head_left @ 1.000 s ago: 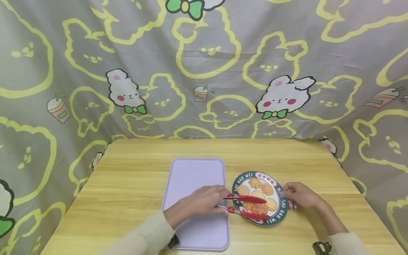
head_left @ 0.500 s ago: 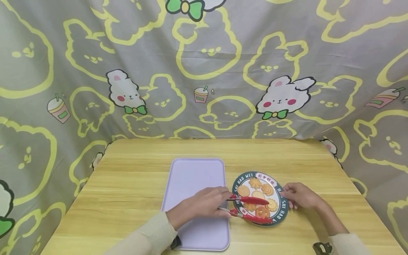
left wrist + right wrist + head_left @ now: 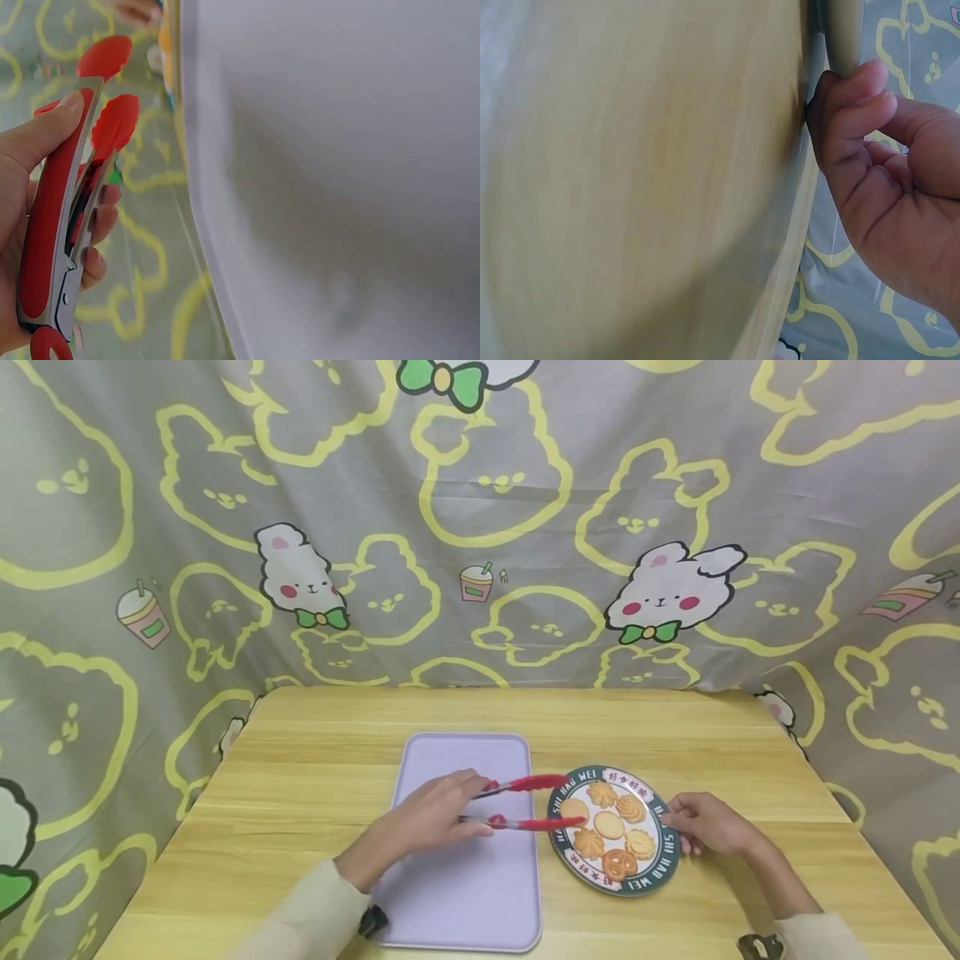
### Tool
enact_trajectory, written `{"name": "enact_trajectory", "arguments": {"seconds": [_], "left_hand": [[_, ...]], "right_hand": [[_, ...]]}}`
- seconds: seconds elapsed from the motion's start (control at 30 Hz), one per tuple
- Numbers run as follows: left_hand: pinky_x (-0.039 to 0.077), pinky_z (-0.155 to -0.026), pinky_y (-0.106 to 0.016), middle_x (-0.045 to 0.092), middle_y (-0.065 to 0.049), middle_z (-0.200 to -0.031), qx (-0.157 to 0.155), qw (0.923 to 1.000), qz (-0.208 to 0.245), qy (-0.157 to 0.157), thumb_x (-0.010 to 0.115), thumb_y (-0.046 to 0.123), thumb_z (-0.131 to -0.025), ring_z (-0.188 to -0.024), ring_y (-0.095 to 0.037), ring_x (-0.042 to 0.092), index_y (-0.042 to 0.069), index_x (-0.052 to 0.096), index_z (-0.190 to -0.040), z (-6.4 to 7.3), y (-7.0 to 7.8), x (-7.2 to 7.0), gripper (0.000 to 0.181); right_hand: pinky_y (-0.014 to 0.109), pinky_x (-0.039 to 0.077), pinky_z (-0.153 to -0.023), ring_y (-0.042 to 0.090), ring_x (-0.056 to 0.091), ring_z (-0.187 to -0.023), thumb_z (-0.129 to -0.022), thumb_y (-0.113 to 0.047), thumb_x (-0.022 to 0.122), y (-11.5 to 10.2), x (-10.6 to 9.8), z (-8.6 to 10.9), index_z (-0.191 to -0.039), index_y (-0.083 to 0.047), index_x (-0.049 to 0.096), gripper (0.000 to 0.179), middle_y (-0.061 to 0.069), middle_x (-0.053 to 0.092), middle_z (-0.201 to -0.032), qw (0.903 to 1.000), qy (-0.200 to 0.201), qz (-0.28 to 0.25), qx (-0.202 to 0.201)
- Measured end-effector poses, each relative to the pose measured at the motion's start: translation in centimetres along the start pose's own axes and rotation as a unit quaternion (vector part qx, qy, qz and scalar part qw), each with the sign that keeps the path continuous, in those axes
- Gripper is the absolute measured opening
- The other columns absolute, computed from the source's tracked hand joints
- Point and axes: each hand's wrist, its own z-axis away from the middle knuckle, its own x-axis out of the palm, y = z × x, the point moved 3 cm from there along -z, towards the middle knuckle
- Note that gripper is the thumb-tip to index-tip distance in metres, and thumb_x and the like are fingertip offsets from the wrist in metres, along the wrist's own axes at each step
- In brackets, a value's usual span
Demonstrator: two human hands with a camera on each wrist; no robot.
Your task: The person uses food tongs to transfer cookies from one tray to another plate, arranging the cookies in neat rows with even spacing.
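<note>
My left hand holds red-and-metal tongs over the lilac tray. Their red tips are spread apart with nothing between them; in the head view they reach over the plate's left rim. At the right edge of the round plate, my right hand grips the dark green rim between thumb and fingers. On the plate lie several cookies, among them a pretzel-shaped cookie, a plain round cookie and a swirled cookie. In the right wrist view, curled fingers touch the rim.
Tray and plate stand side by side on a wooden table, the tray to the left. A grey curtain with yellow and white cartoon animals hangs behind the table and along its sides.
My left hand and the tongs have moved left and away from me, off the plate's middle onto its left rim. The tips are a little wider apart. My right hand keeps its hold on the plate.
</note>
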Motion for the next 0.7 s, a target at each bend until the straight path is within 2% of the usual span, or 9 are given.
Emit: {"name": "enact_trajectory", "arguments": {"seconds": [0.2, 0.27, 0.33, 0.47, 0.57, 0.7], "left_hand": [[0.054, -0.078, -0.035, 0.062, -0.006, -0.102, -0.05, 0.9967, 0.009, 0.063, 0.071, 0.043, -0.081, -0.088, -0.015, 0.057, 0.003, 0.057, -0.121, 2.4, -4.4, -0.6, 0.058], [0.054, -0.077, -0.037, 0.061, -0.006, -0.103, -0.076, 0.9938, 0.012, 0.081, 0.072, 0.042, -0.081, -0.087, -0.016, 0.058, 0.003, 0.056, -0.12, 3.2, -5.6, -0.7, 0.058], [0.054, -0.081, -0.04, 0.061, -0.01, -0.108, -0.114, 0.9887, 0.02, 0.095, 0.072, 0.042, -0.081, -0.091, -0.021, 0.06, 0.001, 0.054, -0.124, 4.2, -6.8, -0.8, 0.062], [0.051, -0.089, -0.049, 0.058, -0.018, -0.116, -0.2, 0.9696, 0.048, 0.132, 0.073, 0.042, -0.08, -0.103, -0.031, 0.059, -0.005, 0.049, -0.129, 6.5, -9.2, -0.4, 0.072], [0.049, -0.089, -0.053, 0.054, -0.024, -0.118, -0.262, 0.9497, 0.069, 0.157, 0.073, 0.044, -0.08, -0.106, -0.036, 0.056, -0.01, 0.042, -0.132, 8.3, -10.7, 0.1, 0.081], [0.048, -0.083, -0.053, 0.049, -0.029, -0.113, -0.328, 0.9206, 0.096, 0.188, 0.072, 0.046, -0.08, -0.098, -0.037, 0.051, -0.016, 0.037, -0.132, 10.2, -12.1, 0.6, 0.088]], "right_hand": [[0.025, 0.048, -0.048, 0.011, 0.053, -0.053, -0.095, -0.017, 0.055, 0.0, 0.1, 0.1, -0.098, 0.006, 0.055, 0.024, 0.005, 0.058, -0.064, 1.0, 0.001, -0.004, 0.008], [0.025, 0.048, -0.048, 0.01, 0.053, -0.053, -0.095, -0.018, 0.055, 0.0, 0.1, 0.1, -0.098, 0.006, 0.055, 0.024, 0.005, 0.058, -0.064, 1.0, 0.0, -0.005, 0.005], [0.025, 0.048, -0.048, 0.01, 0.053, -0.053, -0.095, -0.018, 0.055, 0.0, 0.2, 0.1, -0.097, 0.006, 0.055, 0.024, 0.005, 0.058, -0.064, 1.0, -0.001, -0.004, 0.002], [0.024, 0.048, -0.048, 0.009, 0.052, -0.052, -0.094, -0.018, 0.056, -0.1, 0.2, 0.1, -0.097, 0.006, 0.055, 0.025, 0.004, 0.058, -0.064, 1.0, -0.001, -0.003, -0.001], [0.024, 0.048, -0.048, 0.009, 0.052, -0.052, -0.094, -0.018, 0.056, -0.1, 0.2, 0.1, -0.097, 0.006, 0.055, 0.025, 0.004, 0.058, -0.064, 1.0, -0.002, -0.002, 0.0], [0.025, 0.048, -0.048, 0.01, 0.052, -0.052, -0.095, -0.018, 0.055, -0.2, 0.1, 0.1, -0.097, 0.006, 0.055, 0.025, 0.005, 0.058, -0.064, 1.0, 0.0, 0.0, 0.004]]}}
